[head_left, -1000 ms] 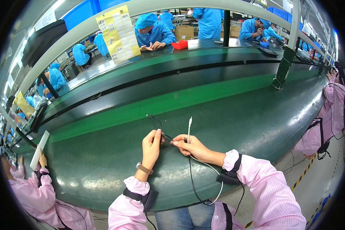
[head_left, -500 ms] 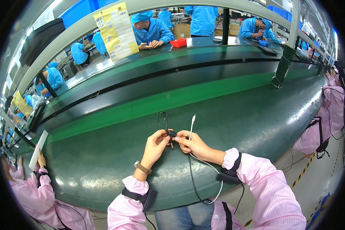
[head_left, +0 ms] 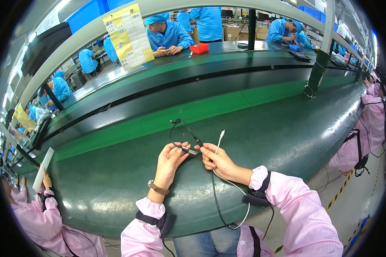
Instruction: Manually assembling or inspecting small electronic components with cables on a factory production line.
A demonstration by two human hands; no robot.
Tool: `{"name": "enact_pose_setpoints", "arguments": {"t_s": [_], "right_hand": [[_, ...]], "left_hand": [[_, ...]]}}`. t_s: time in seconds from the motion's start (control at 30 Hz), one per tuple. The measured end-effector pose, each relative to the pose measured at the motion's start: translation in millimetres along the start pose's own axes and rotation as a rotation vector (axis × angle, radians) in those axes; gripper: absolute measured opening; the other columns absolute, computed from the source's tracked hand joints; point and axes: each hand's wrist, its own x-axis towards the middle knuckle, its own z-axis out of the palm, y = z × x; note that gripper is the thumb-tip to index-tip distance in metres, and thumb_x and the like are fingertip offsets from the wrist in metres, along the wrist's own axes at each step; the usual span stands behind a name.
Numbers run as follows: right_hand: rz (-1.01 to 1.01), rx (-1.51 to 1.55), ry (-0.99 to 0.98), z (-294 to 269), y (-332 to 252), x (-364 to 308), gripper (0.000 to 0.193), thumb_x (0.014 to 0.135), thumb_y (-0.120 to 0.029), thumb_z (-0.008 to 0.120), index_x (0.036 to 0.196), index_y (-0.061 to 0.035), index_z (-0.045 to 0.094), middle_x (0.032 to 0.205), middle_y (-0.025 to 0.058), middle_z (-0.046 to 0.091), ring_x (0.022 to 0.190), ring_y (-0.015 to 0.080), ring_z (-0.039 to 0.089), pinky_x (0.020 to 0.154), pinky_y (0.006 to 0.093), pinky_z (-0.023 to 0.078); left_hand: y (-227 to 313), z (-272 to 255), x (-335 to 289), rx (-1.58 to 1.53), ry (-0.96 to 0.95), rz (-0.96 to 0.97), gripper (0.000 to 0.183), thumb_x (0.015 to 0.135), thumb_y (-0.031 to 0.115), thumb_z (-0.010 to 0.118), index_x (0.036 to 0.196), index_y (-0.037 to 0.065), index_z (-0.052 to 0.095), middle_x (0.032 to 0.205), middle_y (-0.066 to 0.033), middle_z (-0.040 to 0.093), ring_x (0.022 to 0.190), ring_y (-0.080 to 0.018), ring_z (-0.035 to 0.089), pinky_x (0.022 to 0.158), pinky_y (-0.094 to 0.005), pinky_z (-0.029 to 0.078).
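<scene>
Two hands meet over the tabletop (head_left: pixel 116 188): left hand (head_left: pixel 169 159) pinches the black cable's (head_left: pixel 185 130) plug, right hand (head_left: pixel 216 160) grips the white cable (head_left: pixel 219 141) upright, ends close for joining

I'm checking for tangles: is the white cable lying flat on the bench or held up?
Held up. The right hand grips the white cable, its plug end standing above the fingers, the rest hanging off the green bench.
</scene>
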Motion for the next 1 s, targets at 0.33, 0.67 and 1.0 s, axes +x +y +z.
{"name": "enact_pose_setpoints", "arguments": {"t_s": [0.33,0.67,1.0], "right_hand": [[-0.008,0.060,0.033,2,-2,-1,0.026,0.097,-0.018,0.050,0.119,-0.0048,0.053,0.059,-0.0062,0.038,0.047,0.0026,0.032,0.044,0.0200,0.025],[0.005,-0.059,0.028,-4,4,2,0.017,0.094,-0.015,0.056,0.104,-0.0019,0.058,0.059,-0.0061,0.041,0.045,0.0024,0.033,0.044,0.0205,0.025],[0.009,-0.119,-0.001,-3,2,1,0.025,0.091,-0.017,0.061,0.107,0.0021,0.061,0.060,-0.0069,0.045,0.045,0.0009,0.034,0.043,0.0195,0.024]], "left_hand": [[0,-6,-1,0.005,-0.035,-0.092,0.013,0.091,0.007,0.053,0.103,0.004,0.050,0.120,-0.0173,0.058,0.113,-0.0248,0.057,0.095,-0.0346,0.048],[1,4,-1,0.151,-0.079,-0.035,0.012,0.092,0.005,0.052,0.104,0.003,0.049,0.113,-0.0151,0.062,0.106,-0.0214,0.060,0.090,-0.0318,0.051],[-5,-3,3,0.149,-0.056,0.003,0.013,0.092,0.008,0.055,0.104,0.005,0.050,0.107,-0.0144,0.065,0.102,-0.0151,0.060,0.092,-0.0291,0.044]]}}
